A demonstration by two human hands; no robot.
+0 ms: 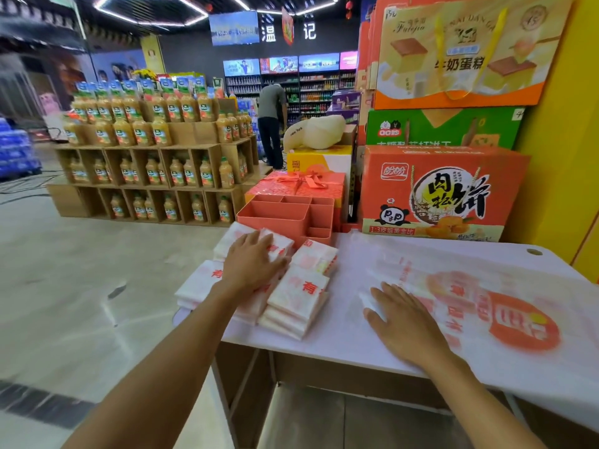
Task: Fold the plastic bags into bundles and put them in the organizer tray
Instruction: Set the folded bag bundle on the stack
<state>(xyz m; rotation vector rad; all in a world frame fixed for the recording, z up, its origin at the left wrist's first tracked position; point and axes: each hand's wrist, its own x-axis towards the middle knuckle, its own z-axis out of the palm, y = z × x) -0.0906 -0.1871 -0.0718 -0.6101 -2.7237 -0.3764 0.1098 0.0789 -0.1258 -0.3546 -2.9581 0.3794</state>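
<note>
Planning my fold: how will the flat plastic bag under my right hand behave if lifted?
Probably floppy and very light: the plastic bag lies thin, translucent and flat. It may slide on the smooth table unless the right hand pins it.

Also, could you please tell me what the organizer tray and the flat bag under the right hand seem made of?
Organizer tray: looks like rigid moulded plastic, matte coral, with thin even walls and dividers. Flat bag: probably thin translucent plastic film; the table shows through and it wrinkles near the right hand.
</note>
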